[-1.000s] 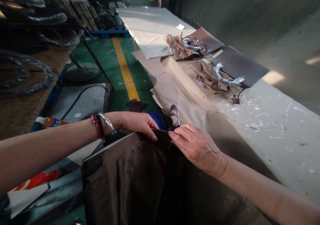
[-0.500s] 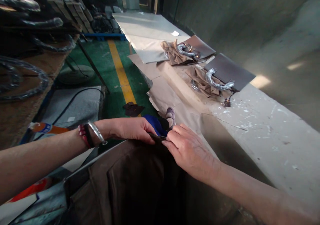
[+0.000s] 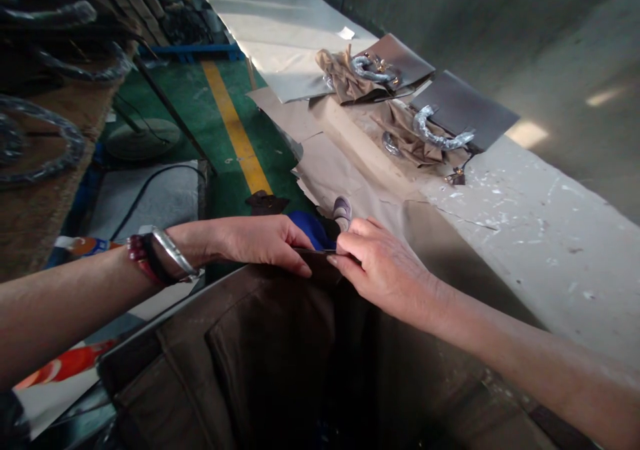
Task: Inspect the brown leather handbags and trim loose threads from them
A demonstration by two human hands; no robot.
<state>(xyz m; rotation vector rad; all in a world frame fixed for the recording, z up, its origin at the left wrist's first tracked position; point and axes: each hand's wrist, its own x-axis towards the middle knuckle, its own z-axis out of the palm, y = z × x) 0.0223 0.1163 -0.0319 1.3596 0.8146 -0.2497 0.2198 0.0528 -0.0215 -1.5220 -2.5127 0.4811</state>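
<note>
A dark brown bag (image 3: 273, 343), with pocket-like panels and folds, spreads below my hands, its lower part lost in shadow. My left hand (image 3: 265, 240), with bracelets at the wrist, is closed over its upper edge. The left thumb lies on the near face, and the fingers are partly hidden behind. Just to the right, my right hand (image 3: 383, 260) pinches the same edge between thumb and curled fingers. A small gap separates the two hands. Beyond the edge, a blue rounded thing (image 3: 306, 229) and a shoe (image 3: 343, 210) show.
At right, a pale worktable (image 3: 540, 237) bears brown sheets, crumpled brown cloth (image 3: 410, 133) and plastic-wrapped handles (image 3: 437, 133). A bench (image 3: 83, 163) with wrapped curved pieces stands left. An orange-labelled bottle (image 3: 87, 245) lies near my left forearm. A yellow stripe (image 3: 230, 117) crosses the green floor.
The view has shifted, so the tables and floor sit higher in the picture. Both hands keep their hold on the bag's edge and appear slightly higher.
</note>
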